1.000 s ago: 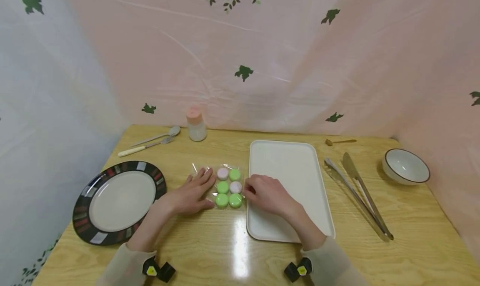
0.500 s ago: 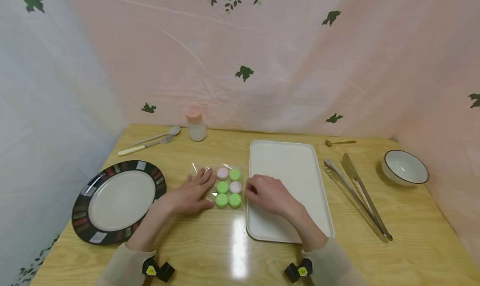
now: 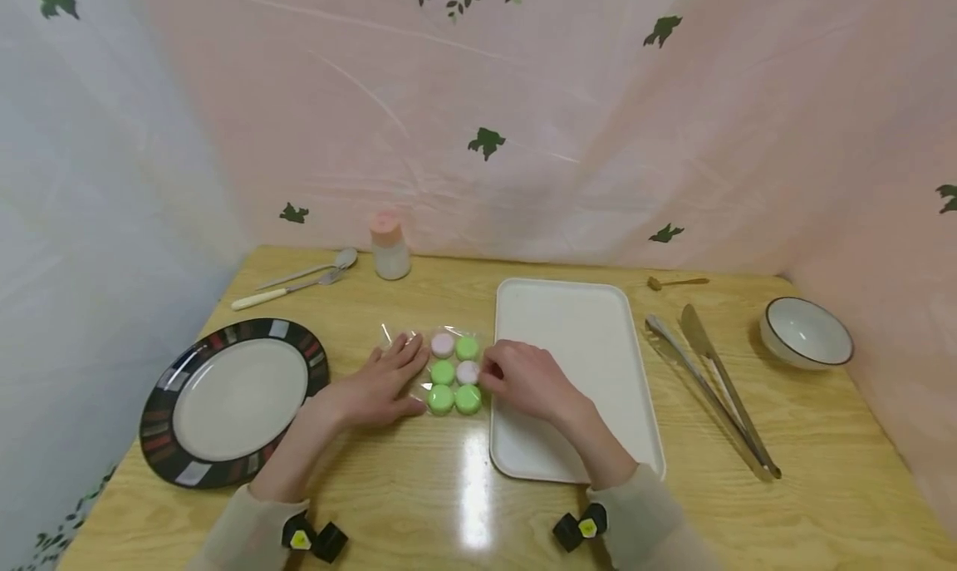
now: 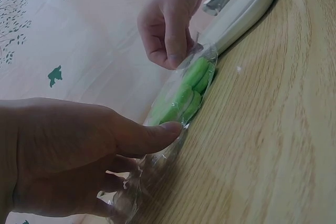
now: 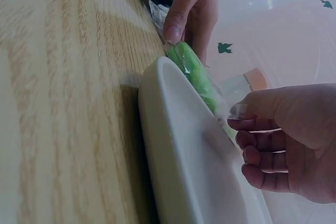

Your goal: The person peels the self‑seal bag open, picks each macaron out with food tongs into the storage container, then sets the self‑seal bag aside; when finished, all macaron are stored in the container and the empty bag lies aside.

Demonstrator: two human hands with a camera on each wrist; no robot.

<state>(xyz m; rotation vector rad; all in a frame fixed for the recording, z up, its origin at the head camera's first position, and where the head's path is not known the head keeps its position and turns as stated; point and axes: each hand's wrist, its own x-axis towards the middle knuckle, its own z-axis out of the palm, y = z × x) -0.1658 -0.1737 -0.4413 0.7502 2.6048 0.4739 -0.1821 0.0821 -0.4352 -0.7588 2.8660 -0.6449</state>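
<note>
A clear plastic bag (image 3: 419,388) lies on the table, and several green macarons (image 3: 443,373) and pale pink macarons (image 3: 443,344) show through it in two columns. My left hand (image 3: 385,386) rests with spread, straight fingers on the bag's left part, the thumb beside the nearest green macaron. At the bag's right edge my right hand (image 3: 527,378) has its fingers curled, over the left rim of a white tray (image 3: 583,322). Thumb and index finger of that hand pinch a clear piece of the bag's edge (image 5: 238,111) in the right wrist view.
Left of the hands stands a dark-rimmed plate (image 3: 242,401); behind it lie a fork (image 3: 287,291) and a spoon (image 3: 345,259), near a pink-capped jar (image 3: 390,251). To the tray's right are tongs (image 3: 710,396), a knife (image 3: 699,338), a small brown utensil (image 3: 676,283) and a bowl (image 3: 807,334).
My right hand has shifted slightly left, closer to the pale pink macaron at the bag's right edge. The left hand stays in place on the bag.
</note>
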